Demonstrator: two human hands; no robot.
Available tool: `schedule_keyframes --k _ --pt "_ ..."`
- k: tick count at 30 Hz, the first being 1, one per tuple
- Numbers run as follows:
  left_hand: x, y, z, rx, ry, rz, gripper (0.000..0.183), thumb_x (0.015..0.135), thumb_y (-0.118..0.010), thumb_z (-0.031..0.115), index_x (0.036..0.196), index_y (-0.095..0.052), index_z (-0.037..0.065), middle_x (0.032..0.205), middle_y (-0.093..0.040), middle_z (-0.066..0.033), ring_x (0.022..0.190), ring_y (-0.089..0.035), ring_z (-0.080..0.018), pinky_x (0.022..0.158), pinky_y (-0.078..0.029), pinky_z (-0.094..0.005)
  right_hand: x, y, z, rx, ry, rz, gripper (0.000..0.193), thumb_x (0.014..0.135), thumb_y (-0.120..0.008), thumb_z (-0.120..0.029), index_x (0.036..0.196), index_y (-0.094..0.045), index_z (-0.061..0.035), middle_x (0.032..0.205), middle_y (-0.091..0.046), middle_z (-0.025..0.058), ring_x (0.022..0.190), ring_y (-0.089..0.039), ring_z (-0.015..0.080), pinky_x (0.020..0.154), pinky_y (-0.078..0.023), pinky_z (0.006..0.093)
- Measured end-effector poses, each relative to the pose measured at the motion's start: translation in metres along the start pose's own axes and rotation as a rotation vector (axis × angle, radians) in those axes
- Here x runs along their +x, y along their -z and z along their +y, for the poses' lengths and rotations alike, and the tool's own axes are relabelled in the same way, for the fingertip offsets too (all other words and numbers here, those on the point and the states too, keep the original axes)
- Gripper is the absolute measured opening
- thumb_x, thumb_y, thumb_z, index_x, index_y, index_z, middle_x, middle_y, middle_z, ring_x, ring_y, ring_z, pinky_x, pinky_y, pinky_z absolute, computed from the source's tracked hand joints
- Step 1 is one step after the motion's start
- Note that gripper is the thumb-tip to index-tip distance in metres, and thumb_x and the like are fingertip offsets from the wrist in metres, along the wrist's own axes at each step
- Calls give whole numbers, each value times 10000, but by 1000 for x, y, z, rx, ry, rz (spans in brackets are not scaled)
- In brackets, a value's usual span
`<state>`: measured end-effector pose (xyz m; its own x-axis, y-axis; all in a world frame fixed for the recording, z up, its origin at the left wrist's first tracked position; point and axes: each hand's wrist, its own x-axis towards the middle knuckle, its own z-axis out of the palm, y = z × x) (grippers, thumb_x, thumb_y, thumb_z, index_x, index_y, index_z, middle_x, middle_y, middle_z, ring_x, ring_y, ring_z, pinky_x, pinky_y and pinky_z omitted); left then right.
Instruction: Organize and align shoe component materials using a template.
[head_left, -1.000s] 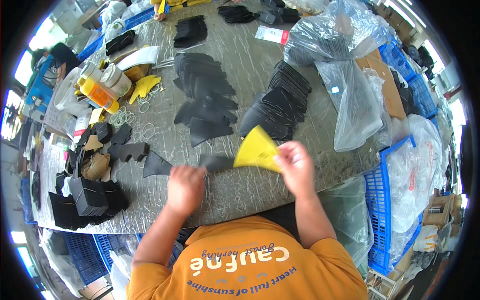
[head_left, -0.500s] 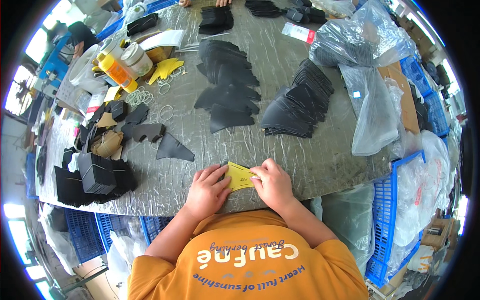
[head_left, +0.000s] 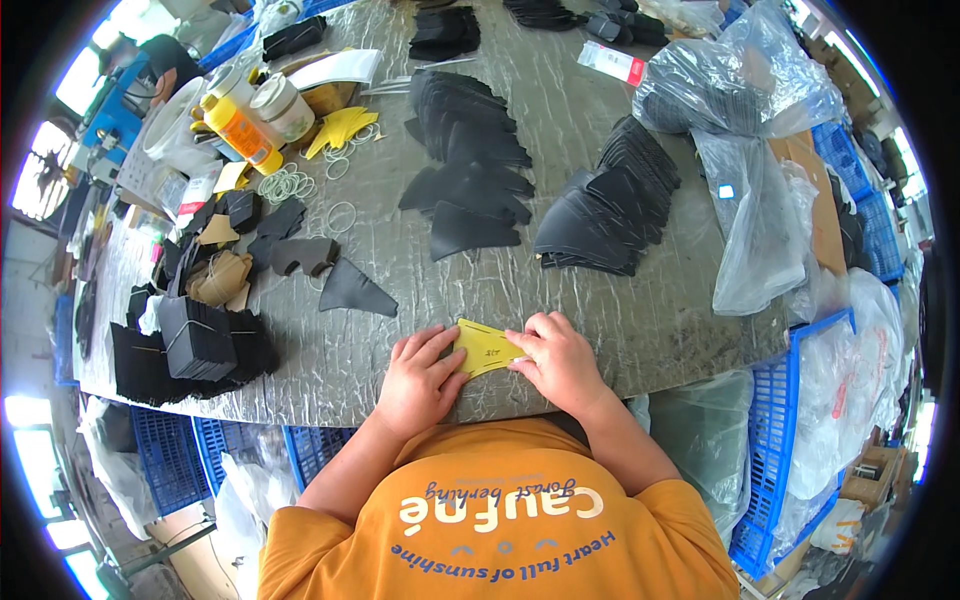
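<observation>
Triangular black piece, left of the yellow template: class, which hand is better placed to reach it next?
Probably the left hand: the triangular black piece lies nearer it; the right hand would have to reach across the yellow template. Both touch the template, so the left would first leave it.

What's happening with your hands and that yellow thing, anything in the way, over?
Left hand touching left side of yellow piece; right hand touching its right. Yellow piece dark-marked on top. Loose black piece apart, beyond left hand.
</observation>
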<state>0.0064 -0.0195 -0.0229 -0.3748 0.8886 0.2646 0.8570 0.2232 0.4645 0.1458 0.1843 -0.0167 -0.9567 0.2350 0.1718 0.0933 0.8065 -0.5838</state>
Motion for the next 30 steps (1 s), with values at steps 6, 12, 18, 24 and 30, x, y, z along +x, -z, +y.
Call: schedule_keyframes --k 6,12,18,24,30 --pt "3 5 -3 16 -7 -33 341 744 -783 158 1070 -721 81 1321 -630 -109 1230 -557 -355 998 -438 -495 1 -2 1 -13 6 8 367 746 -807 -165 1099 -741 -90 955 -573 46 934 -579 258 773 -532 391" --pt "5 7 -4 7 18 -45 329 735 -786 171 1053 -740 101 1316 -642 -77 1238 -551 -351 1017 -428 -493 1 -1 1 2 -11 -8 352 752 -805 -171 1092 -749 -99 956 -573 50 937 -581 258 773 -533 395" --pt "6 9 -5 31 11 -48 314 746 -781 175 1057 -756 132 1320 -642 -43 1234 -549 -340 1017 -420 -492 3 4 0 51 -2 -8 295 783 -787 -153 1068 -743 -93 950 -562 72 946 -571 274 784 -519 397" --pt "9 12 -6 48 28 -75 301 759 -783 193 1058 -762 166 1310 -645 -15 1234 -546 -331 1016 -413 -482 16 23 -22 -3 182 371 110 870 -684 -82 954 -620 -51 1004 -568 113 968 -547 317 796 -463 399" --pt "9 11 -6 43 40 -66 265 769 -780 223 1031 -775 180 1296 -654 -4 1228 -553 -324 1006 -412 -478 11 -5 -36 583 -3 -9 99 933 -647 -61 919 -556 -28 832 -590 185 738 -601 384 662 -476 425"
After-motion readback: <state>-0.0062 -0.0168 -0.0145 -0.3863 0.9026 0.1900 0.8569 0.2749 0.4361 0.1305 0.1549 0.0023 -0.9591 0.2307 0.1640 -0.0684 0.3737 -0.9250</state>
